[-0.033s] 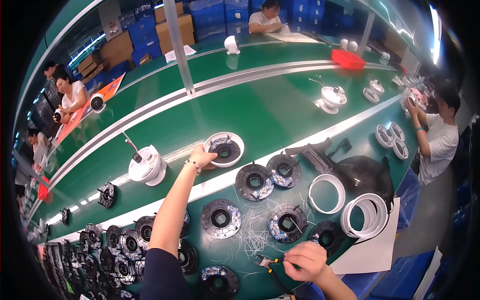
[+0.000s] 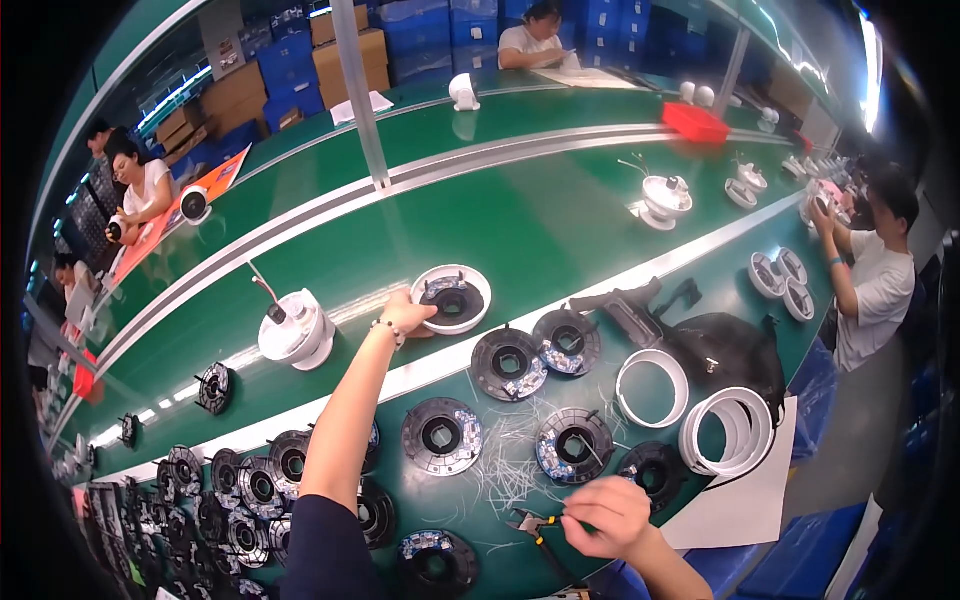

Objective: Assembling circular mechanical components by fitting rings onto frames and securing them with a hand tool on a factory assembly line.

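My left hand (image 2: 408, 313) reaches across to a white round housing (image 2: 484, 300) on the green bench and grips its left rim, thumb over the edge. Inside the housing sits a black disc (image 2: 455, 302) with a small circuit board. My right hand (image 2: 607, 515) is closed, fingers curled and thumb against them, above the near edge. Beside its fingertips lie side cutters (image 2: 540, 541) with yellow and black handles; one handle runs to the fingers, and whether they pinch it is hidden. Black discs with circuit boards (image 2: 575, 446) lie around, and cut white ties (image 2: 508, 470) are scattered between them.
White rings (image 2: 653, 388) and a stack of rings (image 2: 728, 432) stand right, before a black bag (image 2: 725, 360). A white base with wires (image 2: 297, 330) stands left. Many black discs (image 2: 248, 538) crowd the near left. A co-worker (image 2: 872, 255) handles parts at right.
My right hand has shifted very slightly left and up. My left hand stays on the housing.
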Tool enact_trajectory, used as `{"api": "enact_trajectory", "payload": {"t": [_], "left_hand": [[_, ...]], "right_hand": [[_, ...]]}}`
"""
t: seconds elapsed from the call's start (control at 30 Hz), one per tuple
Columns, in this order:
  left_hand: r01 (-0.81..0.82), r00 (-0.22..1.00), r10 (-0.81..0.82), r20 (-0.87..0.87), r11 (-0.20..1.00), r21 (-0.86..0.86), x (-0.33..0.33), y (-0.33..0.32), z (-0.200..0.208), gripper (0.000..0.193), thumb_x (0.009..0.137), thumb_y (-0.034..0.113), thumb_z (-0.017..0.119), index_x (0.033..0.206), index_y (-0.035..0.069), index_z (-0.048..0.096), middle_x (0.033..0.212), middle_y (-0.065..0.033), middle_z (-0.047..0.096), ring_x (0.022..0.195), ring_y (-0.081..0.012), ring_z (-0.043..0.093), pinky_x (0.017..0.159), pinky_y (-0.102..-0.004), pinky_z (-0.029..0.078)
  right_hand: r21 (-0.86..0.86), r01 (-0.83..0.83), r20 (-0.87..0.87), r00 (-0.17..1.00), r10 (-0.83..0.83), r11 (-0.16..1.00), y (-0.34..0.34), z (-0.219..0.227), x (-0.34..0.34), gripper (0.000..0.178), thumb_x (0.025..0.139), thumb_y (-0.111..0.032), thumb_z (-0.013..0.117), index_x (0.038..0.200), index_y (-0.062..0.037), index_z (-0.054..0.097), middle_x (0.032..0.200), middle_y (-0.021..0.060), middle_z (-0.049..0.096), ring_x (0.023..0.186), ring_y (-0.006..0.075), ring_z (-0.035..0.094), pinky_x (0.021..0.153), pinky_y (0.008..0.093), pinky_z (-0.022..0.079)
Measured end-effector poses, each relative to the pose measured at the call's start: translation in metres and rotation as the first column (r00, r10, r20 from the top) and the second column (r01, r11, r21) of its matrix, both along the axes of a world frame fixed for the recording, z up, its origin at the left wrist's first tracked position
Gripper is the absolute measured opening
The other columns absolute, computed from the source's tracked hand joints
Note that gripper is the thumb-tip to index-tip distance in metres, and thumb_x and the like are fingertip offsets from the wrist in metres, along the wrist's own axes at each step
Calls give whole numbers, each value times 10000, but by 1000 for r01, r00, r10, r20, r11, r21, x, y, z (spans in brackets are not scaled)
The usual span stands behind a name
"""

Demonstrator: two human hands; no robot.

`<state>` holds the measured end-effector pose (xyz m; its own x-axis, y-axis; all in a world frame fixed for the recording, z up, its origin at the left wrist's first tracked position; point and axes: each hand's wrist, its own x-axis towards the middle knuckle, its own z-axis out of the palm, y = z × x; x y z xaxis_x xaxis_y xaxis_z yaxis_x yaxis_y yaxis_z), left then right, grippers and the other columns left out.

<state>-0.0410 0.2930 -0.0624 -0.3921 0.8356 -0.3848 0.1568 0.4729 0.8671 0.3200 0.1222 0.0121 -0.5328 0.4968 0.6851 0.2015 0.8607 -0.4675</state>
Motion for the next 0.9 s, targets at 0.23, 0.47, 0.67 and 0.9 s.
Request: {"api": "enact_trajectory", "payload": {"t": [0.23, 0.47, 0.67, 0.9], "left_hand": [[658, 732, -579, -359, 737, 153, 23, -85, 108, 401, 728, 68, 637, 1105, 2, 519, 915, -81, 609, 806, -126, 565, 706, -279, 486], [487, 864, -437, -251, 851, 196, 39, -210, 161, 322, 814, 110, 569, 1116, 9, 521, 884, -36, 603, 775, -71, 540, 657, -213, 456], [-88, 987, 154, -44, 750, 655, 68, -309, 111, 373, 875, 184, 502, 1177, -23, 434, 992, -82, 577, 909, -127, 521, 826, -271, 414], [-276, 907, 405, -117, 779, 563, 61, -349, 90, 315, 914, 196, 392, 1067, -53, 510, 622, -37, 522, 587, -66, 444, 526, -233, 363]], "right_hand": [[-470, 113, -152, 967, -206, 875, 44, 62, -55, 394, 657, -142, 709, 989, 1, 553, 1006, 137, 572, 820, 167, 578, 608, 278, 485], [-857, -393, -359, 919, 161, 332, 33, 20, -129, 262, 899, -222, 470, 1011, 6, 536, 839, 28, 582, 768, 74, 513, 689, 226, 424], [-763, -405, -441, 896, 52, 503, -20, -3, -178, 232, 911, -218, 435, 927, -1, 515, 735, -6, 489, 700, 67, 427, 633, 224, 378], [-642, -287, -145, 956, 255, 711, -46, 23, -181, 313, 898, -223, 430, 1072, 28, 497, 820, 115, 591, 723, 163, 558, 653, 294, 437]]}}
